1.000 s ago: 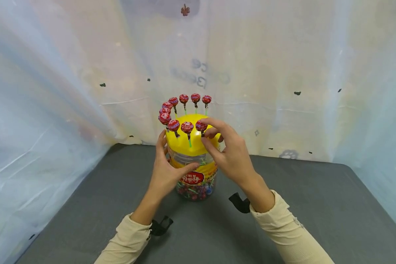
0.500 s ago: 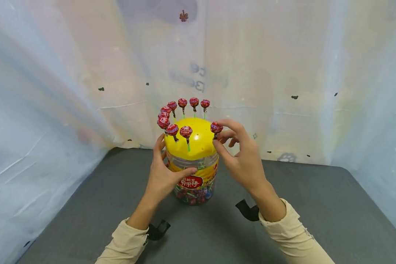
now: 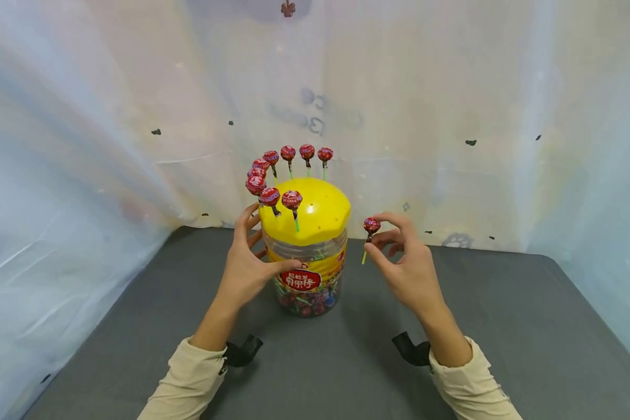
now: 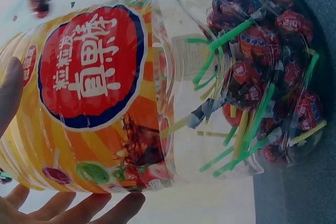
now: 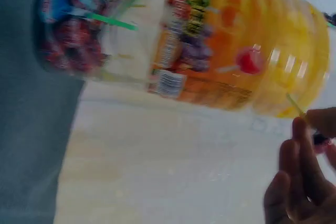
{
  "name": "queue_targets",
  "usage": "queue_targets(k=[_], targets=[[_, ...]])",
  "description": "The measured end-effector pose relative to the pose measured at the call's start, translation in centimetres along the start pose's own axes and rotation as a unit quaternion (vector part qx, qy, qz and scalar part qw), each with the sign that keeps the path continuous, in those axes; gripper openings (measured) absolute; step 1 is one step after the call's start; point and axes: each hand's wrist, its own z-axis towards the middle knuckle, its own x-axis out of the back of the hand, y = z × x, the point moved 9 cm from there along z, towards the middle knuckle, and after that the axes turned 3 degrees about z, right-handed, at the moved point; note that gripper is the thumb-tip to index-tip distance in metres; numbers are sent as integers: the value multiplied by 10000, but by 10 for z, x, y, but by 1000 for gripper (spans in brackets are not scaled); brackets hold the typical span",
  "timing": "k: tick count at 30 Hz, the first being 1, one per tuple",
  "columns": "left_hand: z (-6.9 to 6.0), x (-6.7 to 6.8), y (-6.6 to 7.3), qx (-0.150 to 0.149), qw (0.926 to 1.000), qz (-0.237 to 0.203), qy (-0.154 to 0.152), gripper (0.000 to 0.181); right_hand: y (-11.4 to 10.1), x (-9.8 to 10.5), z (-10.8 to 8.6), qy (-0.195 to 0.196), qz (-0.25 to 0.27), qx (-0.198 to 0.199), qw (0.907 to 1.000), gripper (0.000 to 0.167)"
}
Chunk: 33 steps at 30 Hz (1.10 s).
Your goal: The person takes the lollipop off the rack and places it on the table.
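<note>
A clear plastic candy jar (image 3: 320, 269) with a yellow lid (image 3: 322, 204) stands upright on the table. Several red-wrapped lollipops stick up from holes along the lid's left and back rim, one of them a front lollipop (image 3: 292, 200). My left hand (image 3: 247, 265) holds the jar's left side, thumb across the front by the red label (image 4: 92, 66). To the right of the jar, my right hand (image 3: 406, 265) pinches a red lollipop (image 3: 371, 225), its yellow stick pointing down, apart from the lid. More lollipops (image 4: 262, 51) lie loose in the jar's bottom.
The dark grey table (image 3: 315, 373) spreads around the jar. Behind it hangs a pale sheet (image 3: 425, 87) with small dark spots, and sheeting also closes off both sides. Black straps (image 3: 412, 349) hang at both wrists.
My right hand has pulled the lollipop out of the lid's front right and carried it right and down, away from the jar. The left hand still holds the jar.
</note>
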Motion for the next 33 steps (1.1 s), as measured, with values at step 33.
queue_targets(k=[33], targets=[[-1,1,2,74,9998,103,-171,105,131,-70,-32,-2617,-985,-2271,9329,47]])
